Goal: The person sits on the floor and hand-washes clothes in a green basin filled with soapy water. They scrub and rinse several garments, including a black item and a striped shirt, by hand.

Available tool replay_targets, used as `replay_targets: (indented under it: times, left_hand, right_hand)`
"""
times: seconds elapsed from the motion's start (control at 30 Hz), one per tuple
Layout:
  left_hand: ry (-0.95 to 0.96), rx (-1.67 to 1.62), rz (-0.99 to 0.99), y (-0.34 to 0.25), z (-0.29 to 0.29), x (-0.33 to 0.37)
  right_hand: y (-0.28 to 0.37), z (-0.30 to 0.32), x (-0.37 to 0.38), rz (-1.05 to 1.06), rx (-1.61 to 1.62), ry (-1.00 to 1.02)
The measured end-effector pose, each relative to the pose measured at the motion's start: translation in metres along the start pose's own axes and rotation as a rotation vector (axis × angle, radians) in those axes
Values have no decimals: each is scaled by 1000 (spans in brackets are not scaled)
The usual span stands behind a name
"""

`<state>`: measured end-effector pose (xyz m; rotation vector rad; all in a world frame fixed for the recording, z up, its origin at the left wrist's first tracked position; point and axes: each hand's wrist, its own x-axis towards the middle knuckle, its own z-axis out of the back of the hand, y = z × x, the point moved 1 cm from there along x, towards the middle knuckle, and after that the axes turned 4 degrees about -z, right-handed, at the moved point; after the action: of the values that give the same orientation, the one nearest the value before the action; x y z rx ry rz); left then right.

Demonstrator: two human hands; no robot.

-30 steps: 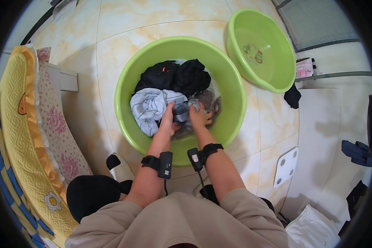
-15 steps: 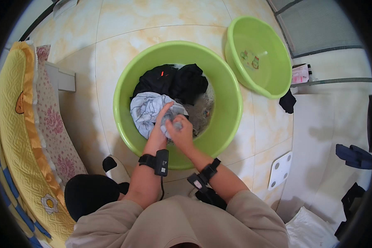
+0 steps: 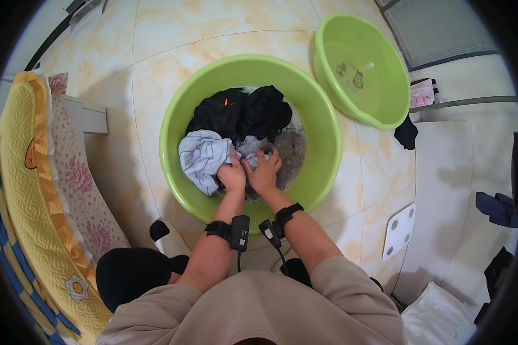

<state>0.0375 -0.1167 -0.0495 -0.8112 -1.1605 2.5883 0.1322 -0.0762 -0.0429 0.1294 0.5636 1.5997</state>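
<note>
A big lime-green wash basin (image 3: 322,123) stands on the tiled floor with grey soapy water in it. Inside lie black clothes (image 3: 242,112) at the back and a pale blue-white striped garment (image 3: 201,155) at the left. My left hand (image 3: 232,175) and my right hand (image 3: 265,171) are side by side in the basin, both gripping a bunched wet part of the pale garment just above the water. Each wrist carries a black band with a small device.
A second, smaller green basin (image 3: 357,69) lies empty at the back right. A yellow quilted mattress with a floral cover (image 3: 34,195) lines the left. A white bathroom scale (image 3: 398,230) lies on the floor at the right, near a dark cloth (image 3: 407,133).
My hands have moved within the basin from its middle toward the near side and now sit close together, clenched on the pale garment.
</note>
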Motion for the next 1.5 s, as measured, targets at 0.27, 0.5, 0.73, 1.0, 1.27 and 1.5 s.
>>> replay_targets:
  times: [0.27, 0.5, 0.73, 1.0, 1.27, 1.5]
  left_hand:
    - [233, -224, 399, -9, -3, 0]
    - [925, -1233, 979, -20, 17, 18]
    - [737, -1270, 548, 1, -5, 20]
    - [487, -737, 502, 18, -23, 8]
    - [168, 37, 421, 13, -20, 7]
    - [199, 172, 294, 12, -8, 11]
  right_hand:
    - [-8, -5, 23, -363, 95, -74]
    - [42, 33, -27, 98, 631, 52]
    - [54, 50, -28, 275, 604, 39]
    - [-14, 13, 38, -55, 219, -103]
    - [-14, 3, 16, -40, -87, 88]
    - [-23, 19, 33, -350, -103, 43]
